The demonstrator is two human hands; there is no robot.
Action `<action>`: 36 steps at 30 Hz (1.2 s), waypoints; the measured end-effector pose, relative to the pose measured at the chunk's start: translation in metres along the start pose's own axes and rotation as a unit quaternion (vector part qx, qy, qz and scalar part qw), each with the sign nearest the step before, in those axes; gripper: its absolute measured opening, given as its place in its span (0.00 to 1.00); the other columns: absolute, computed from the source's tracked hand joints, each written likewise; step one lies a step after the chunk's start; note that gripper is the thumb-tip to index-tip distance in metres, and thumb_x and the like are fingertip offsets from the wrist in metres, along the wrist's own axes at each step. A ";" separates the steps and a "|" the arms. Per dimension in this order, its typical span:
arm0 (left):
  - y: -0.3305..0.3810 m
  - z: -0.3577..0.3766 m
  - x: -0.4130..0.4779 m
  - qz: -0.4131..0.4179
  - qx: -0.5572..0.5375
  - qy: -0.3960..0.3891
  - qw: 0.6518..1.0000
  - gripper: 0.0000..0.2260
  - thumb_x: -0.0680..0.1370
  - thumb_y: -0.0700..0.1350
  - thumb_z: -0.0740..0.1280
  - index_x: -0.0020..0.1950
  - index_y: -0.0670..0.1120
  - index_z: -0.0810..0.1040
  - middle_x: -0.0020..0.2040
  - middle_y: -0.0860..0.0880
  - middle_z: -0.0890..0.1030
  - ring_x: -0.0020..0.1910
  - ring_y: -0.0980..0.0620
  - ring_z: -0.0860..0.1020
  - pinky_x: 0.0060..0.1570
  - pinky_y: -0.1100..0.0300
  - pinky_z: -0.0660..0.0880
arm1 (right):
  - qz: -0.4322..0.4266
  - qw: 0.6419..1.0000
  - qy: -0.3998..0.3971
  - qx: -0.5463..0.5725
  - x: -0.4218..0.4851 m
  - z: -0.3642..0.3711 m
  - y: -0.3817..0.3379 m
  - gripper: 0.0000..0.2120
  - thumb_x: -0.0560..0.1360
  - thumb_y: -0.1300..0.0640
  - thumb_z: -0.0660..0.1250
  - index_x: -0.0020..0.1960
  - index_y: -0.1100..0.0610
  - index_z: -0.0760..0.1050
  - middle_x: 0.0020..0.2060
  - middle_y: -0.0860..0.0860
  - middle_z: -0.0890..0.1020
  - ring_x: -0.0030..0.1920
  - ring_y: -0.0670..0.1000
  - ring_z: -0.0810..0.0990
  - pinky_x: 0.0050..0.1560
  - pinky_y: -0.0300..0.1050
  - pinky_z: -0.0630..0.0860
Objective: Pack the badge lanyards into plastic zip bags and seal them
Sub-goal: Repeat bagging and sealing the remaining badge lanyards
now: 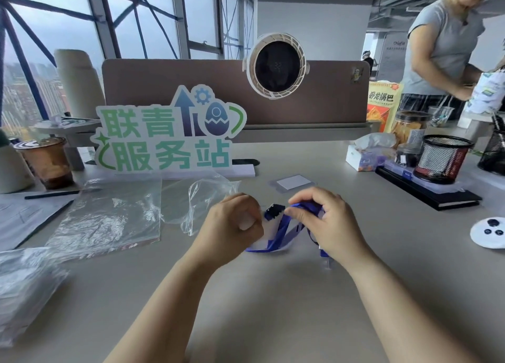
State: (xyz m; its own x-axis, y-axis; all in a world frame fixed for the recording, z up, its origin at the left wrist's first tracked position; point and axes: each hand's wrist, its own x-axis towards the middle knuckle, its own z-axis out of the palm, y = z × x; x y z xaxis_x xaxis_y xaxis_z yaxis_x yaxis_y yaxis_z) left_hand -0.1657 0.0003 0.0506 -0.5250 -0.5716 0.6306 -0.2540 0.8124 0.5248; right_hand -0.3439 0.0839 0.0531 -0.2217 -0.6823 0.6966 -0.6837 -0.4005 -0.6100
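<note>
Left grip (232,223): fingers curled in, thumb pressed down at the end of the blue lanyard (282,230), just beside its black clip (274,211). I cannot tell what the pale piece under the thumb is.

Right grip (328,220): thumb and fingers pinch the strap near the clip. More strap loops under the palm and hangs toward the wrist.

The lanyard is held between both grips, low over the grey surface (273,294) at its centre. Its lower folds seem to touch the surface.

Just left of the left grip lies a crumpled clear bag (202,198), mouth open. Further left is a flat zip bag (109,218), and at the near-left edge a heap of more bags (24,286).

Behind the grips lies a clear badge sleeve (293,183) with a white card, apart from the lanyard.

Beyond that: a cut-out sign (169,133), a round white fan (276,66) on the brown divider, an iced drink cup (46,160) far left, a tissue box (366,157) and a mesh pot (442,157) to the right. Another person (442,48) stands at the far right.
</note>
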 end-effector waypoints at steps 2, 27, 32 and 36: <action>0.000 -0.003 -0.001 0.003 -0.031 -0.019 0.999 0.04 0.64 0.38 0.67 0.36 0.45 0.77 0.40 0.54 0.79 0.41 0.59 0.76 0.41 0.73 0.68 | 0.037 0.998 0.012 0.039 0.002 -0.002 0.000 0.05 0.68 0.60 0.75 0.41 0.54 0.79 0.36 0.46 0.83 0.39 0.47 0.79 0.43 0.35 0.74; -0.007 0.002 0.003 -0.218 -0.115 0.202 0.948 0.06 0.72 0.36 0.67 0.39 0.46 0.78 0.39 0.55 0.79 0.39 0.61 0.75 0.38 0.71 0.70 | 0.014 0.965 -0.191 -0.177 -0.019 0.014 -0.004 0.10 0.76 0.56 0.65 0.37 0.47 0.74 0.24 0.40 0.70 0.35 0.47 0.67 0.42 0.31 0.62; -0.008 0.005 0.001 -0.105 0.018 0.110 0.988 0.04 0.70 0.33 0.68 0.40 0.41 0.79 0.39 0.52 0.79 0.39 0.55 0.73 0.39 0.74 0.67 | -0.061 0.982 -0.110 -0.141 -0.013 0.011 -0.001 0.05 0.72 0.51 0.67 0.39 0.52 0.78 0.28 0.36 0.73 0.39 0.35 0.71 0.46 0.29 0.63; -0.003 0.006 -0.001 -0.026 0.013 0.017 0.999 0.04 0.66 0.35 0.68 0.39 0.42 0.78 0.41 0.51 0.80 0.40 0.56 0.74 0.40 0.69 0.69 | -0.079 0.992 -0.061 -0.078 -0.007 0.006 -0.002 0.07 0.71 0.51 0.68 0.39 0.54 0.79 0.33 0.43 0.78 0.37 0.40 0.73 0.41 0.32 0.67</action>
State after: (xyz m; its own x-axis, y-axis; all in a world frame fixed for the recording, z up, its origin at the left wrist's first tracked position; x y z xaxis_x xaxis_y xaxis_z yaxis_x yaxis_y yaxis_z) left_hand -0.1692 -0.0010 0.0452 -0.4828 -0.6164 0.6220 -0.3023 0.7839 0.5423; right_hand -0.3368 0.0860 0.0476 -0.0248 -0.6911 0.7223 -0.8052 -0.4144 -0.4242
